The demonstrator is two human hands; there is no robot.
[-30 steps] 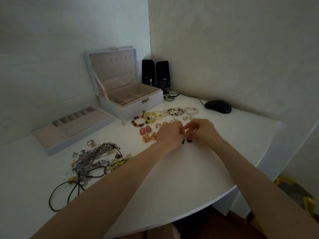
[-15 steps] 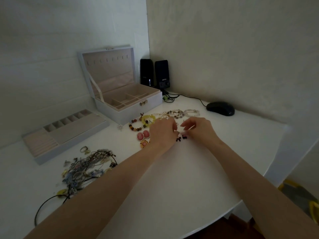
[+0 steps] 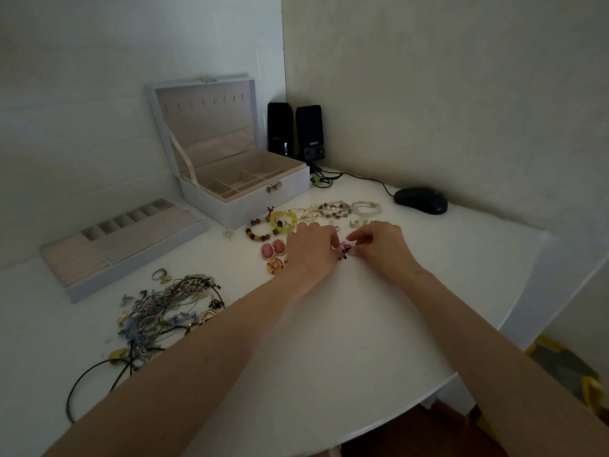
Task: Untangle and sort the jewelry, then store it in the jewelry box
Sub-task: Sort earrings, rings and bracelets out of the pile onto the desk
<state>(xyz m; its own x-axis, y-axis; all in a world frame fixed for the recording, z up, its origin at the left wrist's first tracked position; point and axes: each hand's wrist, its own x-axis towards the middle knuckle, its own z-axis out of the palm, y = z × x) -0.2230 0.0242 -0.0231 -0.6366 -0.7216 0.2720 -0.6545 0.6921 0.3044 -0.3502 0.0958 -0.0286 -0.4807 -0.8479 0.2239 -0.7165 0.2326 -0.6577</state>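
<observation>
My left hand (image 3: 309, 250) and my right hand (image 3: 379, 244) meet at mid-table, fingertips together on a small pink and black earring (image 3: 345, 249) that both pinch. Behind them lies a row of bead bracelets: brown (image 3: 258, 229), yellow (image 3: 282, 221), mixed stone (image 3: 334, 207) and clear (image 3: 365, 207). Pink oval earrings (image 3: 273, 249) and an orange round one (image 3: 275, 265) sit left of my left hand. A tangled heap of jewelry (image 3: 164, 308) with black cords lies at the left. The white jewelry box (image 3: 244, 196) stands open at the back.
The box's removable tray (image 3: 125, 240) sits on the table left of the box. Two black speakers (image 3: 296, 130) stand in the corner, a black mouse (image 3: 421, 200) with its cable to the right. The table's rounded edge (image 3: 428, 399) runs at the front right.
The camera shifted slightly. Both hands moved a little farther back on the table, still fingertip to fingertip on the small earring.
</observation>
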